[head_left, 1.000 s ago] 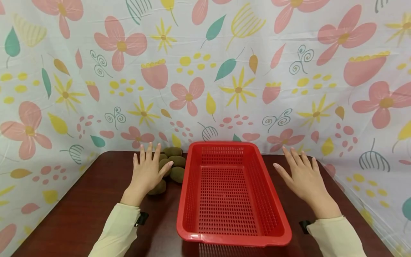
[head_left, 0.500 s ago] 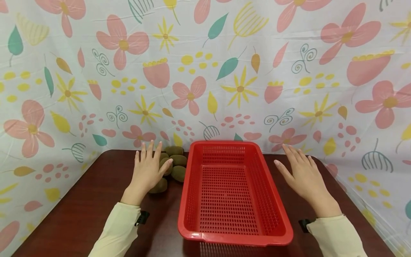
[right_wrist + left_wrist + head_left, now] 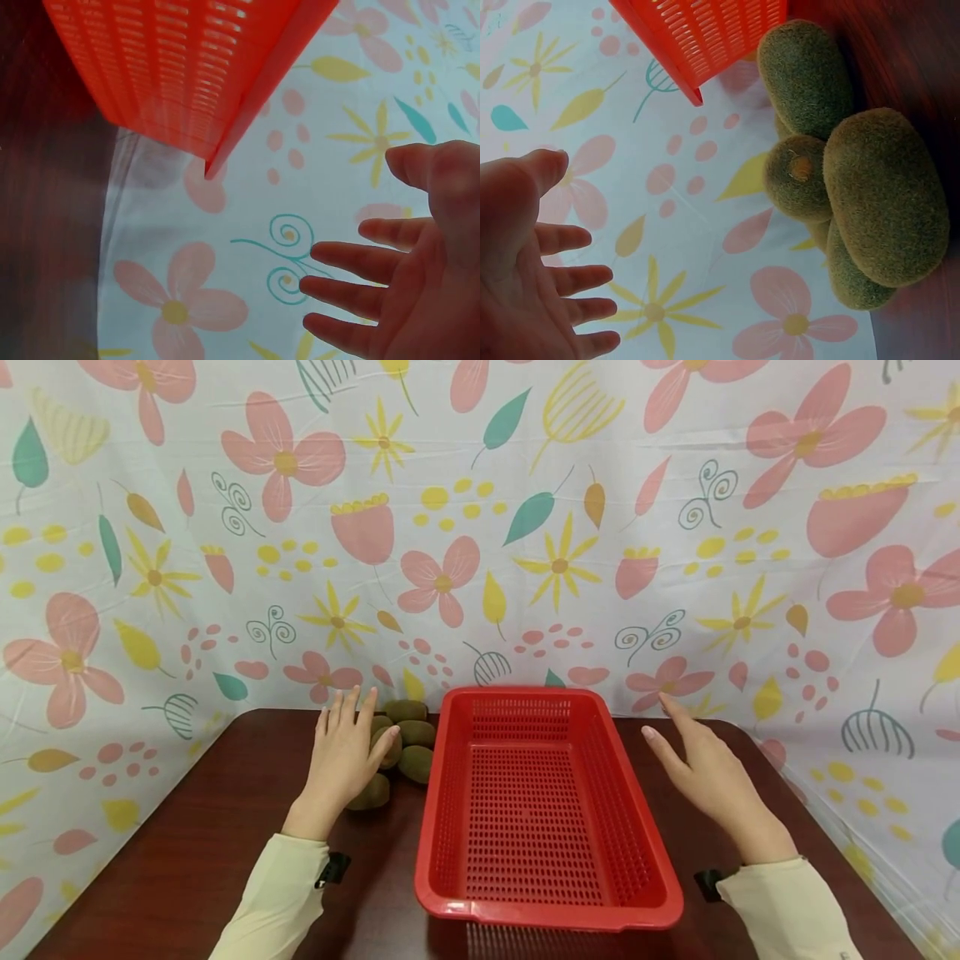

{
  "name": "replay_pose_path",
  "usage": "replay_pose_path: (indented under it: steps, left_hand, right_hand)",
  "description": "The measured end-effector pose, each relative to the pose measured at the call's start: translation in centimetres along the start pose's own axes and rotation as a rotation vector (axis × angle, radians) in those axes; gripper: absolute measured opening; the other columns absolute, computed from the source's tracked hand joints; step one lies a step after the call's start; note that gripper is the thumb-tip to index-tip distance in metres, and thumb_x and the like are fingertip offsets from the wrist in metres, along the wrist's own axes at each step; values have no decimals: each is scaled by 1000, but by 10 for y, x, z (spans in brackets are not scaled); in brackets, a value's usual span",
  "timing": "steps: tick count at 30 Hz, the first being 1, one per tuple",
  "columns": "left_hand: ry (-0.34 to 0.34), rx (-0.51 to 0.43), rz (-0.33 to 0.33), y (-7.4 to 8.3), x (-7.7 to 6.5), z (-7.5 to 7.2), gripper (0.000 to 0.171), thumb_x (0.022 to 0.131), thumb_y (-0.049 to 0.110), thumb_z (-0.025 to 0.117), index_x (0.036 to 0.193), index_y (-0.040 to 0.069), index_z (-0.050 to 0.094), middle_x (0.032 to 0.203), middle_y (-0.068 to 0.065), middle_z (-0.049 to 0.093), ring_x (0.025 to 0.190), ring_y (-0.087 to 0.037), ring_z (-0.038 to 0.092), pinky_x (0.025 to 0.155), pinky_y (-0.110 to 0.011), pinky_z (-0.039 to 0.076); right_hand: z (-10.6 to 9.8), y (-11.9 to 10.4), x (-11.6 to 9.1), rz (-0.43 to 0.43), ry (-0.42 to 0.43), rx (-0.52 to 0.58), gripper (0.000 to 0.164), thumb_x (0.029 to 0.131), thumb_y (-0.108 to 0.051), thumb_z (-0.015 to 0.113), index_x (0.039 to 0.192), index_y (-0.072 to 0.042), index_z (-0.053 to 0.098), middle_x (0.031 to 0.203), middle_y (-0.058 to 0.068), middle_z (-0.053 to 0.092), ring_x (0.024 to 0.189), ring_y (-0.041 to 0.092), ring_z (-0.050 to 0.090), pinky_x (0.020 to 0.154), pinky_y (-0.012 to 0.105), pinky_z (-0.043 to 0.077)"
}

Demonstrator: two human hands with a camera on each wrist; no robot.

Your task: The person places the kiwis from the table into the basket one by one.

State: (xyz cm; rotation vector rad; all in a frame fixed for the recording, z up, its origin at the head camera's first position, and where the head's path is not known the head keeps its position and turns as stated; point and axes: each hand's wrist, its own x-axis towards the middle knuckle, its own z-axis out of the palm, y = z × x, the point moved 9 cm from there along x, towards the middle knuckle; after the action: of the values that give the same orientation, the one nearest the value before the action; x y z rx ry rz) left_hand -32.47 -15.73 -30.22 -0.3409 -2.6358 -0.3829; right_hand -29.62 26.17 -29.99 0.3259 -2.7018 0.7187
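A red perforated plastic basket [image 3: 547,920] stands on the table between the two hands, with nothing in it. To its left lies a cluster of several brown, fuzzy kiwifruit [image 3: 415,764], partly hidden behind my left hand [image 3: 341,756]. That hand is held over the table with spread fingers and holds nothing. In the left wrist view the kiwifruit [image 3: 885,195] sit beyond the fingertips, close to the basket [image 3: 705,37]. My right hand [image 3: 712,772] hovers right of the basket, fingers extended, thumb apart, and likewise holds nothing; the right wrist view shows its palm side [image 3: 420,277].
A dark reddish-brown table [image 3: 187,827] carries everything. Behind it and along both sides hangs a white cloth [image 3: 480,485] printed with flowers and leaves. The basket's far end reaches close to the cloth. Dark straps [image 3: 332,870] show at the cuffs of pale sleeves.
Both hands stay about where they were. The right hand has turned slightly, so its fingers now overlap more, and the left hand's fingers have tilted a little. Basket and kiwifruit have not moved.
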Motion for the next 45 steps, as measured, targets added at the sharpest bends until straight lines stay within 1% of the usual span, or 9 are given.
replay_pose_path:
  steps: [7,13,16,20,22,29,34,38,45]
  left_hand:
    - [61,-3,16,-4,-1,-5,61,97,30,58,146,-1,37,146,-26,35,136,-44,29,110,-60,21]
    - [93,-23,20,-9,-2,-3,58,95,25,62,142,-4,42,135,-27,47,125,-44,42,106,-59,29]
    - [82,-37,10,-13,-1,1,57,96,24,61,140,-6,42,133,-28,48,122,-45,44,104,-59,33]
    - [58,-46,4,-17,1,8,57,97,25,60,140,-8,42,131,-29,49,117,-47,47,98,-57,39]
    - [44,-44,-1,-20,1,11,57,97,24,60,140,-8,42,129,-30,50,114,-47,48,95,-57,42]
    - [-26,-29,-14,-27,-4,21,53,95,21,62,137,-8,46,122,-29,53,110,-44,51,89,-55,45]
    - [-77,-23,2,-28,-8,26,53,93,19,65,135,-8,48,119,-27,55,109,-43,53,87,-54,47]
    - [-134,-13,20,-28,-11,30,52,92,19,66,134,-7,50,119,-27,55,108,-42,54,86,-52,49]
    - [-252,-3,36,-29,-20,39,47,89,17,69,129,-5,55,117,-24,57,107,-42,54,81,-51,51]
  right_hand:
    - [5,5,0,31,1,174,62,101,-35,48,152,-7,27,131,28,53,116,47,52,89,64,42]
    - [14,12,0,70,-30,252,56,101,-31,50,146,-1,36,122,26,60,112,44,56,88,61,43]
    - [21,16,-3,80,-47,261,53,101,-29,51,144,0,39,118,24,62,108,41,59,86,53,48]
    - [28,18,-5,79,-61,297,50,101,-25,52,141,3,41,114,23,65,99,31,65,76,31,54]
    - [31,19,-6,81,-72,329,50,101,-24,52,141,4,42,113,24,65,94,23,67,72,25,55]
    - [39,21,-11,113,-134,432,53,100,-28,53,140,4,42,114,24,64,92,19,68,74,28,56]
    - [45,22,-14,122,-166,486,52,99,-25,55,140,5,41,115,24,64,88,10,67,73,26,56]
    - [47,23,-15,137,-169,505,53,99,-24,57,139,7,42,114,25,64,85,11,67,71,25,56]
    - [53,24,-15,161,-196,507,57,97,-27,59,139,7,42,106,21,67,79,15,68,71,33,58]
